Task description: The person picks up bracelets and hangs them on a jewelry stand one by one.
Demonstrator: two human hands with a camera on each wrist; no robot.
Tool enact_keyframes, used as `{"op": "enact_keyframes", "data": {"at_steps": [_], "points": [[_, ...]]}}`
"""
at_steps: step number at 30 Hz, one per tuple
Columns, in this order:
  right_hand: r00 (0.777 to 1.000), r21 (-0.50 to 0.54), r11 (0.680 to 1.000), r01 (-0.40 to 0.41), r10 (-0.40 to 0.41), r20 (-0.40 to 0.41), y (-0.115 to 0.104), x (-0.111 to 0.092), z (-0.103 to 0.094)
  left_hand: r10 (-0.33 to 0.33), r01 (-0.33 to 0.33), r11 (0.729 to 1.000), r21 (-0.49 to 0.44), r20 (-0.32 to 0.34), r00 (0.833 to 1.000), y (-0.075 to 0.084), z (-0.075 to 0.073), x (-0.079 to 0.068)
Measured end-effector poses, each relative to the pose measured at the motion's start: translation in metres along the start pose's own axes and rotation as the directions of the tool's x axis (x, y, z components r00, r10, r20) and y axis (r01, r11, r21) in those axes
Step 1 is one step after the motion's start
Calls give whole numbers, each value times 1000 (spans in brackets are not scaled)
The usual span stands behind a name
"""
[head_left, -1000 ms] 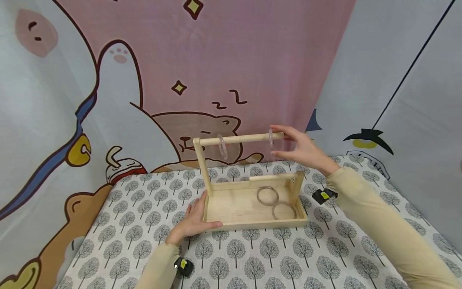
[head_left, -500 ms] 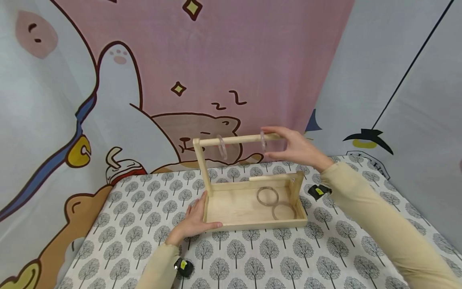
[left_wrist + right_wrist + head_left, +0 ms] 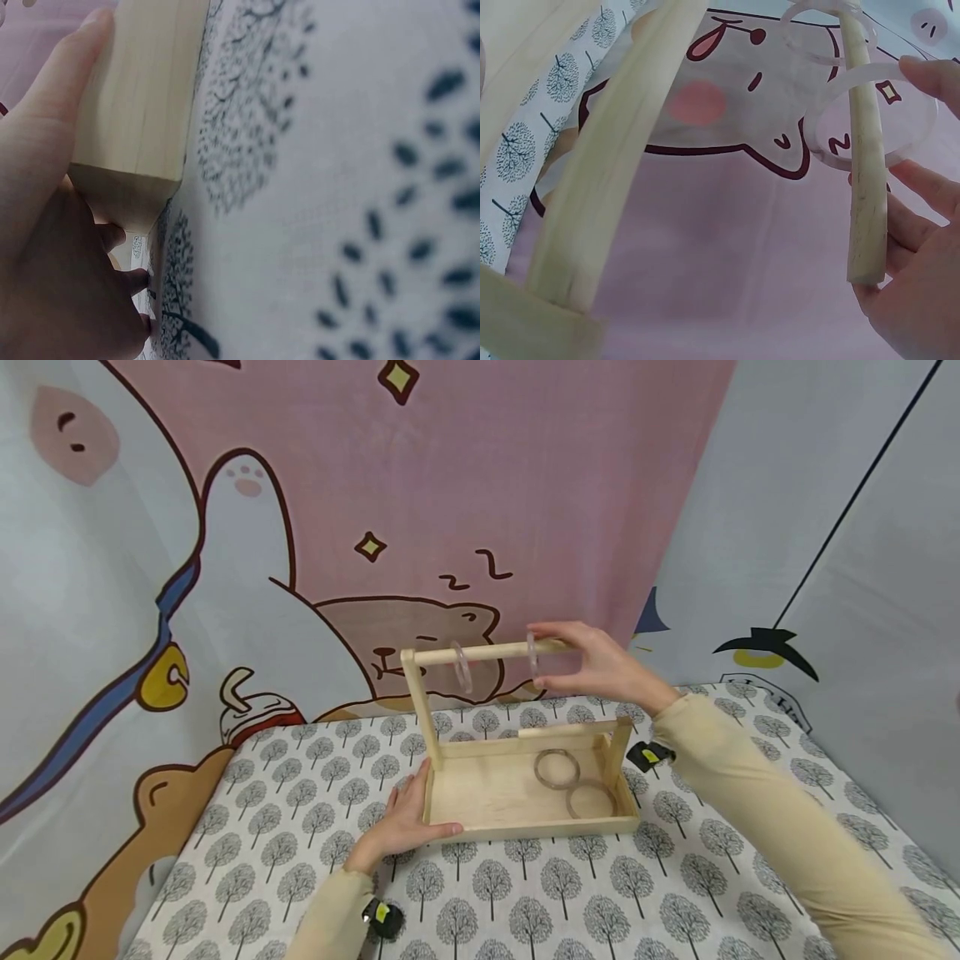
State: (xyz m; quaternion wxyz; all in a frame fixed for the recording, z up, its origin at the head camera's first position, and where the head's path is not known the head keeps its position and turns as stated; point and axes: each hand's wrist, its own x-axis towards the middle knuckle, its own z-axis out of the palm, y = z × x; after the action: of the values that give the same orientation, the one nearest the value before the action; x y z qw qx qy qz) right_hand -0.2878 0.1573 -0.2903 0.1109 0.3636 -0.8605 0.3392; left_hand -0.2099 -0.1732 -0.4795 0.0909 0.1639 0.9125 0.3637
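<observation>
A pale wooden bangle stand (image 3: 525, 832) has a tray base and a raised rod (image 3: 491, 652) fixed at its left post. My left hand (image 3: 405, 821) holds the tray's front left corner, thumb along the front wall and fingers along the left side. Between thumb and fingertips my right hand (image 3: 603, 668) pinches a translucent bangle (image 3: 817, 148), which encircles the rod a little in from its free right end. Farther left on the same rod hangs another translucent bangle (image 3: 460, 668). Inside the tray, two more bangles lie flat at the right, the upper bangle (image 3: 536, 767) overlapping the lower bangle (image 3: 568, 802).
A shorter, lower bar (image 3: 566, 728) reaches left from the stand's right post (image 3: 617, 750). The stand rests on a tree-print tablecloth (image 3: 487, 902). Behind it hangs a cartoon-print curtain (image 3: 525, 485).
My right hand has slid the pinched bangle leftward along the rod, away from the free end. The left hand and the other bangles have stayed in place.
</observation>
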Motion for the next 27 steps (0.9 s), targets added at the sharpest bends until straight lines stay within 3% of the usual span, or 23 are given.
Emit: {"op": "enact_keyframes", "data": {"at_steps": [16, 27], "points": [[994, -88, 990, 107, -107, 0, -9, 9, 11, 12, -12, 1000, -9, -9, 1000, 0, 1, 0], [993, -183, 977, 106, -94, 72, -7, 11, 15, 6, -6, 1000, -2, -4, 1000, 0, 1, 0]]}}
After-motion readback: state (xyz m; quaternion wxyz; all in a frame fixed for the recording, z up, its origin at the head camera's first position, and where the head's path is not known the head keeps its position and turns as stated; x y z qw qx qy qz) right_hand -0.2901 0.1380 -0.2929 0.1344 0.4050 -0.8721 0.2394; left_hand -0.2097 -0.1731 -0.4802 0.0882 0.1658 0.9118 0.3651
